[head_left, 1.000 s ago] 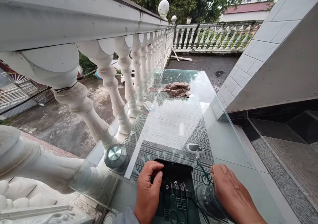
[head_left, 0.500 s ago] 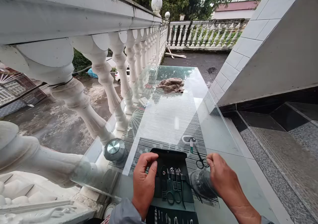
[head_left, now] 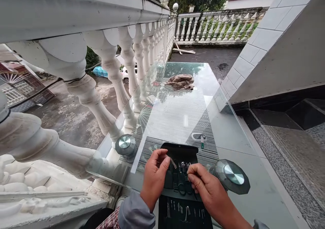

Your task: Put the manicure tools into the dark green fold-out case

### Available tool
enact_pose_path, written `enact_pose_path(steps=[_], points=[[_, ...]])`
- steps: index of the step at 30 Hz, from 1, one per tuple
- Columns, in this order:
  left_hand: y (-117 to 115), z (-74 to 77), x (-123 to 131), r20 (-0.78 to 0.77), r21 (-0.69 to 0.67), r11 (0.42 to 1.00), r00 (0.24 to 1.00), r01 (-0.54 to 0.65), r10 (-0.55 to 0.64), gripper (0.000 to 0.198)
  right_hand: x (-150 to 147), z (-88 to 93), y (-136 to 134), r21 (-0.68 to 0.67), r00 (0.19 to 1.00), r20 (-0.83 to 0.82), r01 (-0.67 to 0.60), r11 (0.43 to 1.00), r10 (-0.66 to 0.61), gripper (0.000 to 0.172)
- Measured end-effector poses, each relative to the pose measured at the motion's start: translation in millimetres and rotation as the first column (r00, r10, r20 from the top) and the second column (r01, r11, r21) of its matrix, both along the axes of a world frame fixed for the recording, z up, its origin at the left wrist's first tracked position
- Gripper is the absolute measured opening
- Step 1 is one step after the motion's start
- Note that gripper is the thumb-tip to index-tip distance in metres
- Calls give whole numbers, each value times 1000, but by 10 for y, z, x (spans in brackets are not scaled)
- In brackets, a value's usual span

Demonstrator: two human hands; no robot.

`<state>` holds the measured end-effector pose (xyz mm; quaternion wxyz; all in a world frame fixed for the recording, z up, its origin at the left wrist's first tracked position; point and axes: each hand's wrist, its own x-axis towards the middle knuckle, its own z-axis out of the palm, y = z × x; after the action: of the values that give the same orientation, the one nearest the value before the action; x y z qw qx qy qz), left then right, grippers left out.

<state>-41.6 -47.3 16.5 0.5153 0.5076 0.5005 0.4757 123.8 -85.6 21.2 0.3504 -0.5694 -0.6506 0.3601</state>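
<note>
An open dark manicure kit (head_left: 179,151) lies on the glass table, with green-handled scissors (head_left: 181,189) and nail clippers (head_left: 183,165) in its upper part. Small metal tools (head_left: 188,211) line its lower flap. My left hand (head_left: 155,175) is at the kit's left side, thumb and fingers closed; a thin metal tool (head_left: 173,162) pokes out from its fingertips. Over the right side of the kit, my right hand (head_left: 207,188) has its fingers pinched together. What they hold is hidden; the small black scissors seen earlier cannot be made out.
Above the kit lies a white-rimmed oval piece (head_left: 199,137) with a green tab. A crumpled brown cloth (head_left: 180,82) rests at the table's far end. Faceted table legs (head_left: 126,146) show under the glass table (head_left: 233,141). White balusters (head_left: 104,66) border the left side.
My right hand has moved left from beside the kit to over it. The black scissors it held are out of sight. A thin metal tool now shows at my left fingertips. The view has shifted.
</note>
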Motion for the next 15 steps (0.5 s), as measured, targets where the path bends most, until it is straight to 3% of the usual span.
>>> enact_pose_path(steps=[4,6,8,10,12,15], points=[[-39,2,8,83,-74,991,991,108,-102,32,-83,-24,-20,-31,999,-37,23,999,-24,15],[-49,26,5,94,-94,988,989,126,-117,31,-126,-37,-30,31,1000,-4,7,1000,-7,15],[-47,50,-9,107,-114,986,988,123,-111,29,-168,-48,-43,182,999,51,7,983,-17,14],[-35,66,-32,120,-125,987,989,103,-88,28,-201,-53,-63,398,992,119,-4,917,-48,9],[-20,69,-58,123,-120,990,991,72,-57,30,-223,-53,-89,552,977,212,-94,829,-31,8],[-7,66,-83,85,-92,995,996,40,-32,32,-249,-54,-128,608,934,354,-269,747,49,14]])
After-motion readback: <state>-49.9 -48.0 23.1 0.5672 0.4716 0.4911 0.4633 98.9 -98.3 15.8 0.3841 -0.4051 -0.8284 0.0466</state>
